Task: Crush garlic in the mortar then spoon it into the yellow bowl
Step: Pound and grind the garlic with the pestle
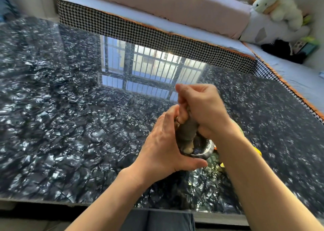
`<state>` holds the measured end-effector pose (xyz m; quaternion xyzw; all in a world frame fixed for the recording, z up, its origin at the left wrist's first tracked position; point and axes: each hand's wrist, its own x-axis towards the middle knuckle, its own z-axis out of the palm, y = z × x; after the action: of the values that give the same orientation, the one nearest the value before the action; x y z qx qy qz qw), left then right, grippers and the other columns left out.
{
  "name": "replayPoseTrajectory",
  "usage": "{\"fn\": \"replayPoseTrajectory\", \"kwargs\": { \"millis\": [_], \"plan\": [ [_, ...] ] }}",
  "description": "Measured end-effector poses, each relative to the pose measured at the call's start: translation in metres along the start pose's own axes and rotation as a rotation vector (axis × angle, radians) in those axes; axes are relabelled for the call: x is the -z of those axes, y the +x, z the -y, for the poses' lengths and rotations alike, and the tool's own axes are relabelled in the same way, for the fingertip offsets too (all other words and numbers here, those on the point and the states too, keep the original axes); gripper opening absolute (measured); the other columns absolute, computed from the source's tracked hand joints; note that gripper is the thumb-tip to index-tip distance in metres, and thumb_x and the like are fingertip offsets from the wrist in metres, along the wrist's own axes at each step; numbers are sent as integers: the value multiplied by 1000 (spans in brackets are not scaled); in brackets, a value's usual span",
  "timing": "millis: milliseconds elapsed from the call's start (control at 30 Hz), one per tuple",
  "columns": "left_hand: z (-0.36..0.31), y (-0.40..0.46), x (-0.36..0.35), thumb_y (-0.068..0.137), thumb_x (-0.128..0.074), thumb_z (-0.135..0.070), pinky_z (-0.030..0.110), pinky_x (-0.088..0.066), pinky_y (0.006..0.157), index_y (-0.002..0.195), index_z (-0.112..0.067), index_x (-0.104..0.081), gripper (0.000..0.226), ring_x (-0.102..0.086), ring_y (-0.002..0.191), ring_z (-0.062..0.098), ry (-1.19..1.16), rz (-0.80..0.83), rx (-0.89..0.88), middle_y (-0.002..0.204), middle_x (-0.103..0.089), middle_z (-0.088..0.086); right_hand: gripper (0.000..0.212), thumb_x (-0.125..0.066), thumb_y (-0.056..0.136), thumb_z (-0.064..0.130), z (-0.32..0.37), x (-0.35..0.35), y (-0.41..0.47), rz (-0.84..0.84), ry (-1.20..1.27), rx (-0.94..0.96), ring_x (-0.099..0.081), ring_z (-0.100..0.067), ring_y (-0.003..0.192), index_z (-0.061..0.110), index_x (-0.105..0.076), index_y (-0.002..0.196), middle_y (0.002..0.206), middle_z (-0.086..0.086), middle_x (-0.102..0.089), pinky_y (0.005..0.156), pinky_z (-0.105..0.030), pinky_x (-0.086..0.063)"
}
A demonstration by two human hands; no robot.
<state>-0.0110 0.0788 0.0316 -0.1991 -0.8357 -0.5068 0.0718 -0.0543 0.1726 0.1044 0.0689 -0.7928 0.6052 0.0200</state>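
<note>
From the head view, the right hand [201, 108] is wrapped tightly round the top of a grey pestle [186, 130], whose lower end presses into pale garlic [188, 149] at the bottom of the mortar [203, 151]. The left hand [163, 143] cups the mortar's left and near side, fingers curled round its wall, thumb along the near rim. The mortar stands on the dark marbled table [70, 108], towards its near right part. A sliver of the yellow bowl [257, 151] shows just right of the mortar, mostly hidden behind the right forearm. No spoon is visible. Crushing seems to be under way; next likely comes more pounding, then finding a spoon.
</note>
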Motion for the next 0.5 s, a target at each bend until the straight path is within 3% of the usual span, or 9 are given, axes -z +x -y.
{"fn": "replayPoseTrajectory", "kwargs": {
  "millis": [133, 300, 367, 500],
  "plan": [
    [3, 0, 0, 47, -78, -58, 6, -15, 102, 142, -23, -9, 123, -23, 129, -2, 18, 34, -3, 143, -28, -13, 42, -54, 91, 16, 36, 22, 5, -78, 153, 126, -39, -18, 26, 12, -50, 49, 30, -2, -43, 41, -27, -35],
    [3, 1, 0, 46, -81, -53, -6, -14, 92, 141, -24, -10, 122, -24, 116, -10, -6, 12, 3, 123, -25, -31, 45, -54, 91, 19, 3, 9, -9, -12, -49, 55, -40, -22, 32, 11, -52, 46, 33, -7, -45, 39, -26, -35],
    [1, 1, 0, 46, -81, -51, -7, -18, 87, 139, -28, -11, 119, -26, 107, -11, -8, -3, 3, 112, -26, -36, 46, -53, 92, 20, -11, 0, -11, 19, -39, 14, -39, -26, 35, 8, -52, 48, 35, -10, -47, 41, -32, -37],
    [1, -1, -1, 46, -82, -51, 3, -21, 96, 141, -26, -10, 122, -25, 119, -7, -19, 10, 5, 124, -28, -26, 43, -53, 92, 17, 0, 5, -8, -29, 30, 4, -39, -21, 28, 9, -49, 50, 31, -5, -45, 37, -25, -35]
  ]
}}
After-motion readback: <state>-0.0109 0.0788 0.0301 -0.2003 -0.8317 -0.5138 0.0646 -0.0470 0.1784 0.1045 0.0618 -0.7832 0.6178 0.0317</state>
